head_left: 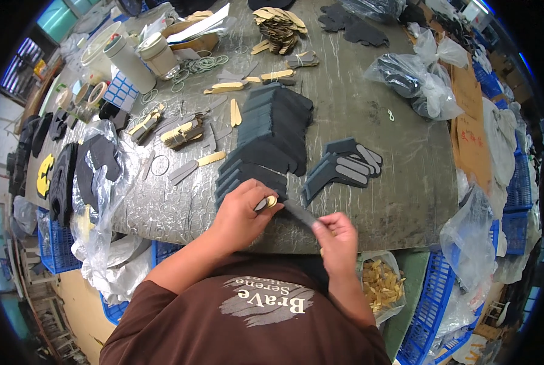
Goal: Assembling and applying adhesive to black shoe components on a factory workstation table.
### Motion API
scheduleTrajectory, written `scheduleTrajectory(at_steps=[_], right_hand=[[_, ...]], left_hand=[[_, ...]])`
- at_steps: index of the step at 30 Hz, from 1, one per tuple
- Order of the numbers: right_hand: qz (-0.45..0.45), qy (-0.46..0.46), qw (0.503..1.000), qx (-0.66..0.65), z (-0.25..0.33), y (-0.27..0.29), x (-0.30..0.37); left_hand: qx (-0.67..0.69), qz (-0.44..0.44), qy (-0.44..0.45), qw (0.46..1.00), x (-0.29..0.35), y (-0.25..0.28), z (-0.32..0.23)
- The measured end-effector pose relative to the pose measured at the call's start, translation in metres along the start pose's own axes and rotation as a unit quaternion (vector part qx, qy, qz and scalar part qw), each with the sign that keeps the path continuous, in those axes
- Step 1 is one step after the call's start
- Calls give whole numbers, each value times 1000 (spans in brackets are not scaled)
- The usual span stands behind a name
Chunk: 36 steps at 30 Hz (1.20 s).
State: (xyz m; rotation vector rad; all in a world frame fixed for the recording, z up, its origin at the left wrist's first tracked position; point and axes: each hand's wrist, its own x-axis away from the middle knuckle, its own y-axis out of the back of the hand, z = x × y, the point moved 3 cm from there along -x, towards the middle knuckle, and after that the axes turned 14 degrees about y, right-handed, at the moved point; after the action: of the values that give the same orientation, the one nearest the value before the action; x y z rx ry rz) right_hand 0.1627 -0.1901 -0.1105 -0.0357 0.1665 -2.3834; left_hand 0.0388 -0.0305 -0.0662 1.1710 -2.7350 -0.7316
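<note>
My left hand (241,210) is closed around a few small round-ended strips (265,204), one pale yellow and one grey at the visible ends. Between thumb and fingers, my right hand (338,238) pinches a long grey strip (299,213), whose far end reaches my left hand. Just beyond my hands, overlapping dark grey cut pieces (266,131) spread up the table in a fanned stack. To their right lies a smaller group of bent dark pieces (327,173) with several light grey strips (354,169) on top.
Banded bundles of strips (182,132) lie left of the stack, with a pile of yellow-backed pieces (279,27) farther back. A white bottle (129,64) and rubber bands (205,63) are at the far left. Yellow scraps fill a bag (381,283) below the table edge (400,243).
</note>
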Motion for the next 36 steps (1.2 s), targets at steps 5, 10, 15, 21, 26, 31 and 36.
scheduleTrajectory(at_steps=[5, 10, 15, 21, 26, 31, 36], right_hand=[[-10, -121, 913, -389, -11, -2, 15], [5, -156, 906, -393, 8, -18, 9], [167, 144, 926, 306, -10, -32, 5], [176, 300, 826, 443, -8, -38, 11], [188, 358, 799, 445, -11, -38, 15], [223, 430, 764, 426, -19, -34, 21], [227, 450, 744, 438, -20, -34, 24]], left_hand=[[-45, -11, 19, 999, 1, 9, -3], [-76, -161, -160, 971, 17, 52, -63], [-191, -28, 55, 980, 10, 41, -23], [-191, 29, 210, 959, 23, 11, 35], [-249, -12, 179, 952, 22, -3, 33], [-256, -32, 133, 957, 29, -7, 34], [-279, -33, 134, 950, 27, -11, 31]])
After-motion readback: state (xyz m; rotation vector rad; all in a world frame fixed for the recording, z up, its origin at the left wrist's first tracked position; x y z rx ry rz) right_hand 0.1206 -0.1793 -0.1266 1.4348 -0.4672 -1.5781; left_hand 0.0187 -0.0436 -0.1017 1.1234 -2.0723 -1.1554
